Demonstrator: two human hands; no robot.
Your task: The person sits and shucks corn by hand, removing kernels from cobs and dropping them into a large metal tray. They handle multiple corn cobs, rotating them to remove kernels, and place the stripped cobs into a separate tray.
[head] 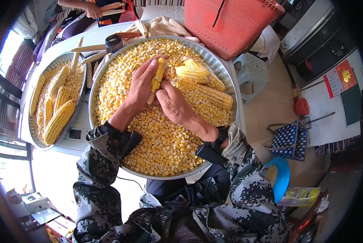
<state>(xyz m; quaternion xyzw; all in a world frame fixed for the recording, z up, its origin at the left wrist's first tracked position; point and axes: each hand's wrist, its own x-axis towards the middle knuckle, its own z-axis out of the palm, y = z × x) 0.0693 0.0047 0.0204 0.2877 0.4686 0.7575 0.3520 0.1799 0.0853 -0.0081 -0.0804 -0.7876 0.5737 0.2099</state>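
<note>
My left hand (141,82) is closed around a partly shelled corn cob (158,76), which stands roughly upright in the view. Yellow kernels remain on its upper part, and its lower end is bare. My right hand (173,101) has its fingers curled against the cob's lower right side; whether it grips the cob is hidden. Both hands are over a large round metal pan (237,104) filled with loose corn kernels (169,145). Several ears of corn (213,94) lie on the kernels at the pan's right side.
An oval metal tray (32,127) with ears and kernels is at the left. Stripped cobs (163,27), a dark jar (113,43) and a red woven basket (227,27) border the pan. Another person's hand (93,10) holds cobs at the top left. A plastic stool (253,73) stands right.
</note>
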